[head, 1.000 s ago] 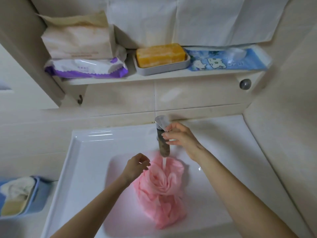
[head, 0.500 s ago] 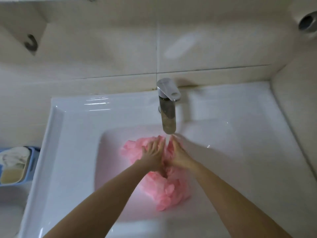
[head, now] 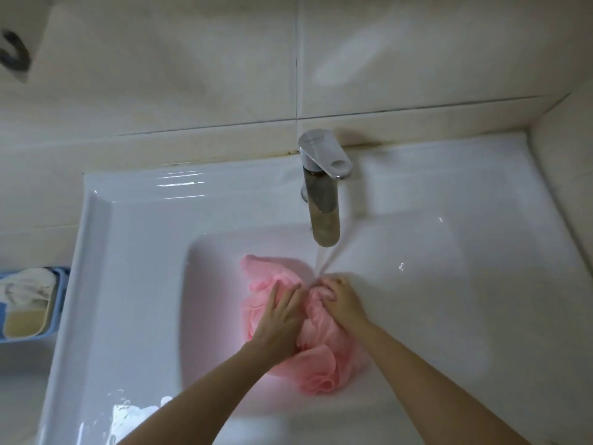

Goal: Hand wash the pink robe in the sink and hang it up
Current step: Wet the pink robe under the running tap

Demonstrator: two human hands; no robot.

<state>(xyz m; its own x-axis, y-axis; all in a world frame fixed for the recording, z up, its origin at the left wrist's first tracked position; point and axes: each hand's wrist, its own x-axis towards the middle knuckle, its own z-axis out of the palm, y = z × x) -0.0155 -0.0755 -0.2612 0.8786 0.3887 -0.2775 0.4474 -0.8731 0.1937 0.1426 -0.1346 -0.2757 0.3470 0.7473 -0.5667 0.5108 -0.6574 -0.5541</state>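
Head view, over a white sink [head: 134,239]: a person's 2 bare hands work a pink robe [head: 317,358] that lies bunched in a wet heap in the basin, directly below the chrome faucet [head: 322,200]. Water [head: 324,263] runs from the spout and lands at the far edge of the heap, just by the fingertips of the right hand [head: 343,300]. The left hand [head: 279,319] lies flat on the left side of the heap, fingers straight, pressing down on the cloth. The right hand sits on the right side, its fingers bent into the folds and gripping the fabric (motion blur softens the fingertips). The 2 hands are close beside each other, with a ridge of pink cloth between them. Loose folds of the robe spill toward the near wall of the basin. A blue basket [head: 29,338] holding a pale cloth stands just left of the sink, and a dark hook [head: 14,54] shows against the tiled wall at upper left.
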